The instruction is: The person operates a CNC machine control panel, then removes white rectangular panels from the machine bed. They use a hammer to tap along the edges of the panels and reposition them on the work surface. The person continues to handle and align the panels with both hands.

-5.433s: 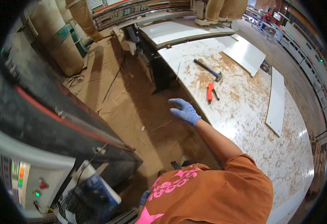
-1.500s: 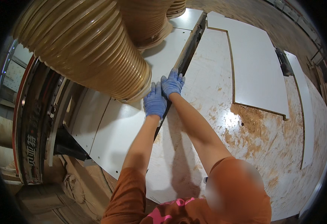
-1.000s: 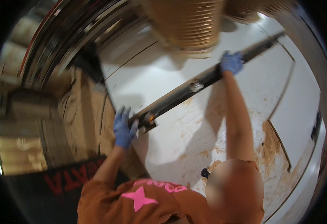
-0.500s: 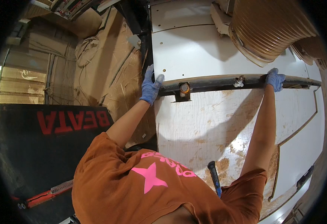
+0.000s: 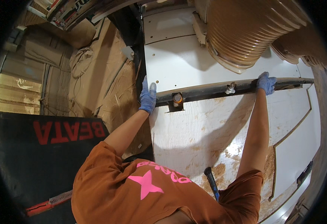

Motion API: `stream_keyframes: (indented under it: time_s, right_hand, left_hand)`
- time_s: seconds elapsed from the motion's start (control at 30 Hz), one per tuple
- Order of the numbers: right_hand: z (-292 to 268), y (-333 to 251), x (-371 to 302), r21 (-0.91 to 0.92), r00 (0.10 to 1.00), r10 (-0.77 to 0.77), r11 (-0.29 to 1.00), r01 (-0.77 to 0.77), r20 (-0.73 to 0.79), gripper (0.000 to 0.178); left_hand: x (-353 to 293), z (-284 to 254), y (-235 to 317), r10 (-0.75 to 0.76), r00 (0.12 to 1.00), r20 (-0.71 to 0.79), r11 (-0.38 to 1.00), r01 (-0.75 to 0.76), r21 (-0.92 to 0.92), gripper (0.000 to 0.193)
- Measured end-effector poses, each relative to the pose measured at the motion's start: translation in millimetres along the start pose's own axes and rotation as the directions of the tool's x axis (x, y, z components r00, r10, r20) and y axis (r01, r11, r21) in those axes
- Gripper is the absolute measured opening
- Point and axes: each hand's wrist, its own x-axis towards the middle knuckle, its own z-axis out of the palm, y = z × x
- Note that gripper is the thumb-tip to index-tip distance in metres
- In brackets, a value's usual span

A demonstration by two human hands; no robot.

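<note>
A white panel (image 5: pixel 186 61) with small drilled holes lies on the far side of a long dark bar (image 5: pixel 204 94). At the panel's near left corner is my left hand (image 5: pixel 148 98), in a blue glove, its thumb on top and its fingers along the left edge. My right hand (image 5: pixel 267 83), gloved alike, bends its fingers over the panel's near edge by the bar's right part. Its fingertips are partly hidden. Between my hands, a round orange-rimmed fitting (image 5: pixel 177 98) and a small metal fitting (image 5: pixel 230 88) sit at the bar.
A ribbed brown hose (image 5: pixel 242 44) hangs over the panel's right part. Nearer me is a worn white tabletop (image 5: pixel 186 130) with brown dust and a black-and-blue handled tool (image 5: pixel 212 183). A black board (image 5: pixel 18 149) stands left, with brown wrapped material (image 5: pixel 103 78) beyond it.
The whole view has shifted slightly, so the scene sits lower and further left. My hands keep the same places against the panel and bar.
</note>
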Motion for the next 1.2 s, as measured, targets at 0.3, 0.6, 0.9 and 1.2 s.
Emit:
stream_keyframes:
  time_s: [0.3, 0.6, 0.9, 1.2]
  right_hand:
    - [-1, -5, -7, 0.008, 1.000, 0.030, 1.000, -0.030, 0.003, 0.078]
    - [-25, -19, -18, 0.055, 0.993, 0.063, 0.996, -0.069, 0.104, 0.075]
    - [-24, -20, -25, 0.098, 1.000, 0.020, 0.995, -0.020, 0.001, 0.076]
    - [-39, -22, -29, 0.152, 0.994, 0.032, 0.987, -0.049, 0.106, 0.077]
  left_hand:
    - [0, -1, -6, -0.006, 1.000, -0.015, 1.000, 0.006, -0.031, 0.052]
    - [3, 2, -8, -0.100, 0.995, -0.005, 0.976, 0.097, -0.197, 0.055]
    - [10, -1, -38, -0.111, 0.993, -0.027, 0.980, 0.105, -0.166, 0.058]
    - [5, -1, -13, -0.153, 0.987, 0.054, 0.953, 0.162, -0.255, 0.054]
